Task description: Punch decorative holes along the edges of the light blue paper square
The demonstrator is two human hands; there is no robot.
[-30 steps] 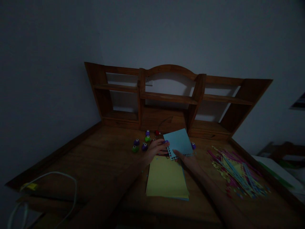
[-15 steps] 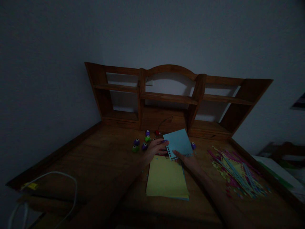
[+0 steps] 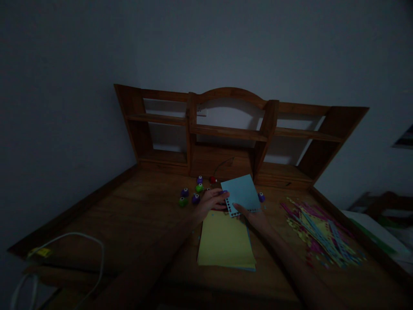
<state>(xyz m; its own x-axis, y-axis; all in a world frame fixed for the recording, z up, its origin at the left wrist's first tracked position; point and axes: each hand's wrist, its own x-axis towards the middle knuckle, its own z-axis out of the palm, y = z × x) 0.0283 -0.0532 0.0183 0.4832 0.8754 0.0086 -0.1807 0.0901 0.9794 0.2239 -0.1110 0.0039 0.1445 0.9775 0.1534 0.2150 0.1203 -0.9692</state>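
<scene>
In the head view, a blue sheet of paper is held up above the desk, just beyond the near pile of yellow paper. Its near corner is pinched by the right hand, the thumb laid flat on top and the fingers tucked mostly out of sight beneath. The left hand is curled around a small purple punch at the sheet's left edge; how hard it is squeezed cannot be told.

The sheet should be judged very light and bendable, easily creased, and slightly slippery if gripped loosely. The left and near edges are lined with small holes, so those margins are likely weakest and could be torn by a sharp tug. It is best taken by the solid paper inside the holes, with a broad, gentle pinch. The punch looks rigid and rounded, best gripped around its body.
</scene>
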